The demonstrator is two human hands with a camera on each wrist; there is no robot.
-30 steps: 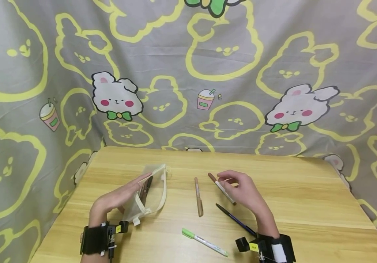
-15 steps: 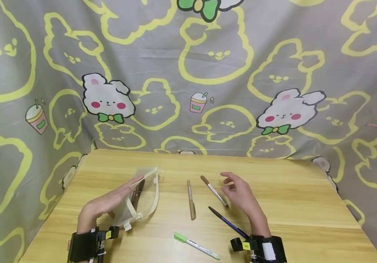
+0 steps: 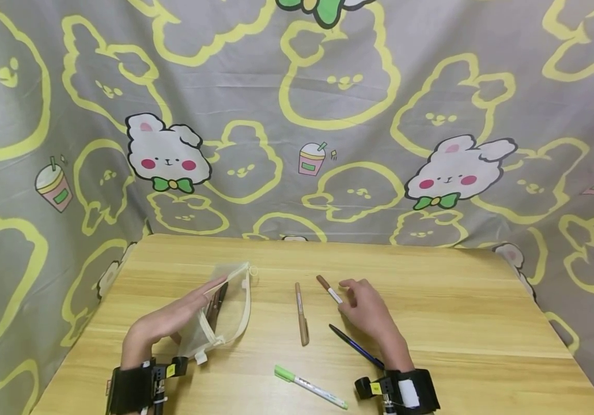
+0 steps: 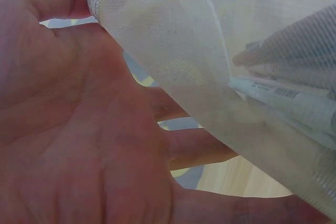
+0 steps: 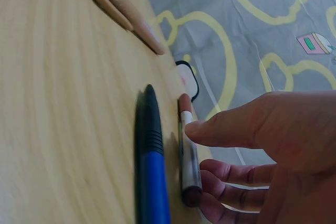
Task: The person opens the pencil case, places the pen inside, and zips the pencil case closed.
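A translucent mesh zip pouch (image 3: pixel 234 311) stands at the left with its mouth toward the right; dark pens show inside. My left hand (image 3: pixel 177 317) holds it by the side, fingers along the mesh. In the left wrist view, the pouch (image 4: pixel 178 72) slants across the fingers, and pale and dark pens (image 4: pixel 283 93) show through. My right hand (image 3: pixel 369 308) pinches a white marker with a brown cap (image 3: pixel 328 288), which lies on the table. In the right wrist view, the thumb overlaps the barrel of that marker (image 5: pixel 189 156), and other fingertips meet its lower end.
A tan pen (image 3: pixel 302 317) lies mid-table. A blue pen with a black tip (image 3: pixel 351 341) lies close under my right wrist. Nearer the front is a light green marker (image 3: pixel 309 387). A patterned grey curtain (image 3: pixel 255 173) borders the wooden table (image 3: pixel 462 311) behind and at the sides.
My right hand drew slightly off the brown-capped marker, then came back left onto it. The left hand stays at the pouch. The head view has shifted a little.
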